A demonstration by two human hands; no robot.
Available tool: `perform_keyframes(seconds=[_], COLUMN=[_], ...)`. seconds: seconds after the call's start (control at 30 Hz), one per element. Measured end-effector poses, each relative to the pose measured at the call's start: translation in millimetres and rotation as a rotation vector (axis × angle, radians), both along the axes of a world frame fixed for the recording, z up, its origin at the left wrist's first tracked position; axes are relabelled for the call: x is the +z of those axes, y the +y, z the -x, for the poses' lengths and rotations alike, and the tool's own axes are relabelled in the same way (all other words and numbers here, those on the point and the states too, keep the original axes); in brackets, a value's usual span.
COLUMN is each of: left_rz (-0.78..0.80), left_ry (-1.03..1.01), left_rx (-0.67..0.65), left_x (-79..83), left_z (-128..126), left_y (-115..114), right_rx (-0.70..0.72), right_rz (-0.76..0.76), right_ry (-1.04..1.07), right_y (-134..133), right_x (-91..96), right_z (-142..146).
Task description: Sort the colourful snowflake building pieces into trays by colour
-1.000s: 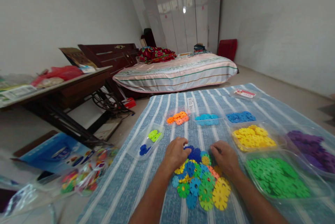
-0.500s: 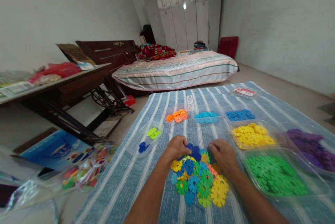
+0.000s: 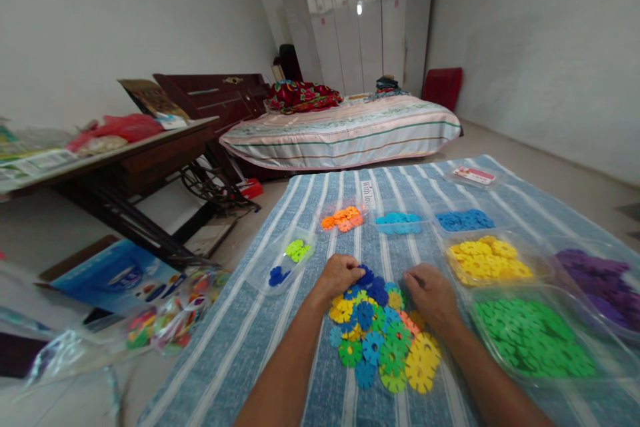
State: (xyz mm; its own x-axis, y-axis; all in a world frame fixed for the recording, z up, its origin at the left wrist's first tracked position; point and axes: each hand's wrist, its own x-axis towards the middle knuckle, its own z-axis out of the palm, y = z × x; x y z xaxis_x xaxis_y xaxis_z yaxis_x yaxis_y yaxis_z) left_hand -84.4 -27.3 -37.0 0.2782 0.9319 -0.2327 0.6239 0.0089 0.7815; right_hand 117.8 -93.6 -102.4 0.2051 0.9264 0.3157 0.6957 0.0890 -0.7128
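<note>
A heap of mixed coloured snowflake discs (image 3: 383, 340) lies on the blue striped cloth (image 3: 300, 320) in front of me. My left hand (image 3: 338, 276) rests on the heap's far left edge, fingers curled and pinched on a dark blue disc (image 3: 367, 275). My right hand (image 3: 433, 295) lies knuckles up on the heap's far right side, fingers curled under; what they hold is hidden. Clear trays hold sorted discs: green (image 3: 530, 337), yellow (image 3: 487, 259), purple (image 3: 600, 277), blue (image 3: 464, 219), light blue (image 3: 399, 218), orange (image 3: 343, 218).
A small tray (image 3: 287, 260) with lime and dark blue discs sits left of my hands. A plastic bag of mixed discs (image 3: 165, 324) and a blue box (image 3: 115, 277) lie off the cloth at left. A dark table (image 3: 120, 164) and a bed (image 3: 345, 134) stand behind.
Both hands have stayed on the far edge of the heap with only slight finger shifts. The view has drifted a little, so everything sits slightly further right.
</note>
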Motion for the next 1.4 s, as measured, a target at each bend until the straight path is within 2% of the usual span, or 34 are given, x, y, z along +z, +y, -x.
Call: perform_keyframes(seconds=[0.4, 0.73, 0.87, 1.0, 1.1, 1.2, 1.27, 1.4], left_rz=[0.039, 0.033, 0.003, -0.074, -0.157, -0.208, -0.200, -0.166], left_ry=[-0.011, -0.051, -0.097, -0.100, 0.126, 0.605, 0.785, 0.922], left_rx=[0.068, 0.126, 0.134, 0.154, 0.175, 0.192, 0.189, 0.165], left_x=[0.9, -5.6, 4.1, 28.9, 50.6, 64.9, 68.1, 65.7], left_z=[2, 5, 11, 36, 68, 101, 117, 129], left_y=[-3, -3, -4, 0, 9, 21, 27, 33], right_rx=[0.001, 0.008, 0.008, 0.005, 0.002, 0.004, 0.001, 0.006], right_rz=[0.013, 0.038, 0.028, 0.020, 0.033, 0.032, 0.025, 0.021], right_ry=[0.008, 0.014, 0.007, 0.012, 0.015, 0.015, 0.009, 0.007], right_y=[-1, -2, -2, -4, -5, -6, -6, -6], right_x=[-1.1, -2.1, -2.7, -2.4, -0.6, 1.8, 2.7, 2.4], right_z=[-1, -2, -2, -2, -2, -1, -1, -1])
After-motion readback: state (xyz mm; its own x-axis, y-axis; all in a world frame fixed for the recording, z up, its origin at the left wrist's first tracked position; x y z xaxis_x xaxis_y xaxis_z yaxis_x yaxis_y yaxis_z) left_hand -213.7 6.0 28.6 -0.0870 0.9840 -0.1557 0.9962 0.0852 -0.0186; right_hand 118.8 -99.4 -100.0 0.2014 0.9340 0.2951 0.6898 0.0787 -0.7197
